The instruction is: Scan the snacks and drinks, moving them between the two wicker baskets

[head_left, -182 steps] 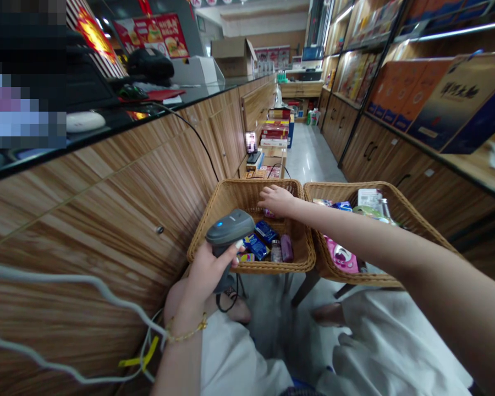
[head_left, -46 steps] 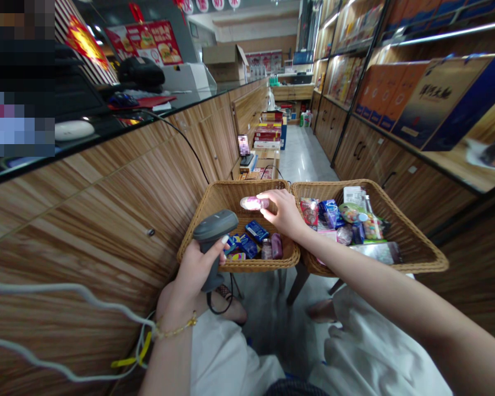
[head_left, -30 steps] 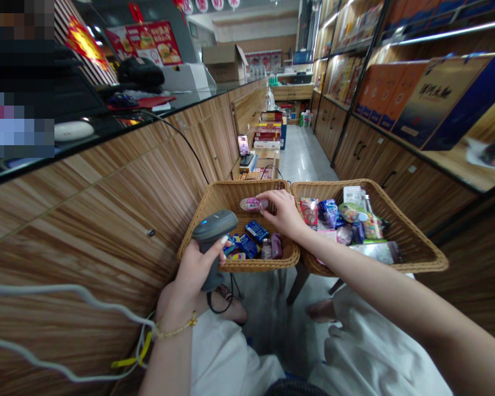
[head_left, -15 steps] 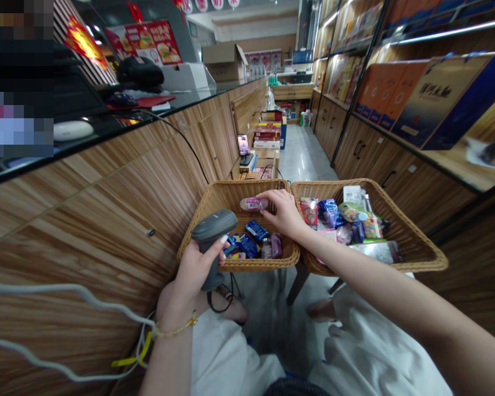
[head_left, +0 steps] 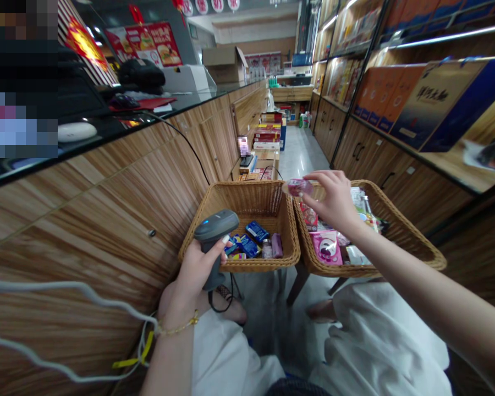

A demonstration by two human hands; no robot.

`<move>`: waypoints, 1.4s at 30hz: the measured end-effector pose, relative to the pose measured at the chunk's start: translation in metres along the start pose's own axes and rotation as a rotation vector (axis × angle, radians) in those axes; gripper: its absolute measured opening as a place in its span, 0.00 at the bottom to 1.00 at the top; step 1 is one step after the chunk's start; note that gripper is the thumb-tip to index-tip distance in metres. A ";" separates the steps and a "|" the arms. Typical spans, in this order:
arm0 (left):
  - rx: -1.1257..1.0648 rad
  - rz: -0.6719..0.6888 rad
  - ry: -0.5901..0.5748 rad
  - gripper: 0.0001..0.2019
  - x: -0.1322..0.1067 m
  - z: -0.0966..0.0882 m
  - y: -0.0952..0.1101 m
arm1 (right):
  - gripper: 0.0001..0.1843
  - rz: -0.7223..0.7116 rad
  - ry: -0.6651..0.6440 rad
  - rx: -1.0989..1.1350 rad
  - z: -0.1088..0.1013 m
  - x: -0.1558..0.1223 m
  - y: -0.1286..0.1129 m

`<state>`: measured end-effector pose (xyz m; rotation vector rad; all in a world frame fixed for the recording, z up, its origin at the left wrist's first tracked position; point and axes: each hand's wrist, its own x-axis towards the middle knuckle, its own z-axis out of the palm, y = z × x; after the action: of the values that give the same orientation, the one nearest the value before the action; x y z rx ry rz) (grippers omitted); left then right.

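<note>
My left hand [head_left: 196, 272] grips a grey handheld barcode scanner [head_left: 214, 231] in front of a wicker basket [head_left: 247, 198]. Its corded handle points down. Blue packets [head_left: 251, 239], a small glass jar [head_left: 266, 249] and a purple tube [head_left: 276, 246] lie in that basket's near part. My right hand [head_left: 332, 201] pinches a small pink packet [head_left: 297, 187] above the gap between this basket and a second wicker basket [head_left: 400, 225]. That second basket is full of snacks and packets, including a pink bag [head_left: 325, 247].
A wood-grain cabinet with a black glass top runs along the left, and a white cable [head_left: 66, 289] crosses its lower front. Shelved boxes line the right. A stand with a phone and stacked boxes sits ahead. My white-clothed lap lies below the baskets.
My right hand has lifted the pink packet out of the left basket and moved it right, above the gap between the baskets. My left hand and the scanner have barely moved.
</note>
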<state>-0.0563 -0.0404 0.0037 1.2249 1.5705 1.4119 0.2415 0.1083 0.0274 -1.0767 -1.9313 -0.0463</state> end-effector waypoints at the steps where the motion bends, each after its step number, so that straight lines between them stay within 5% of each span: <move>1: -0.006 -0.002 0.005 0.15 0.000 0.000 0.001 | 0.14 0.020 0.016 -0.033 -0.010 -0.001 0.008; 5: -0.016 -0.025 0.016 0.16 -0.002 0.000 0.007 | 0.19 0.052 0.024 -0.146 -0.029 0.000 0.027; 8: -0.007 -0.041 0.024 0.18 -0.004 -0.003 0.009 | 0.17 -0.039 -0.067 -0.088 -0.021 0.005 0.023; 15: 0.038 -0.067 0.144 0.18 -0.021 -0.024 0.008 | 0.19 -0.360 -0.549 0.092 0.051 0.024 -0.033; 22: 0.026 -0.098 0.207 0.17 -0.027 -0.041 0.001 | 0.25 -0.604 -0.954 -0.078 0.131 0.035 -0.089; 27: -0.019 -0.143 0.211 0.17 -0.025 -0.042 0.001 | 0.19 -0.391 -0.990 -0.170 0.183 0.038 -0.110; 33: -0.047 -0.161 0.212 0.15 -0.025 -0.043 -0.001 | 0.34 -0.147 -0.964 -0.213 0.235 0.036 -0.122; 42: -0.068 -0.184 0.212 0.17 -0.027 -0.045 -0.002 | 0.40 -0.034 -0.957 -0.151 0.252 0.032 -0.127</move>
<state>-0.0894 -0.0809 0.0067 0.8896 1.7141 1.4985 -0.0263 0.1560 -0.0540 -1.2941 -2.8255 0.3738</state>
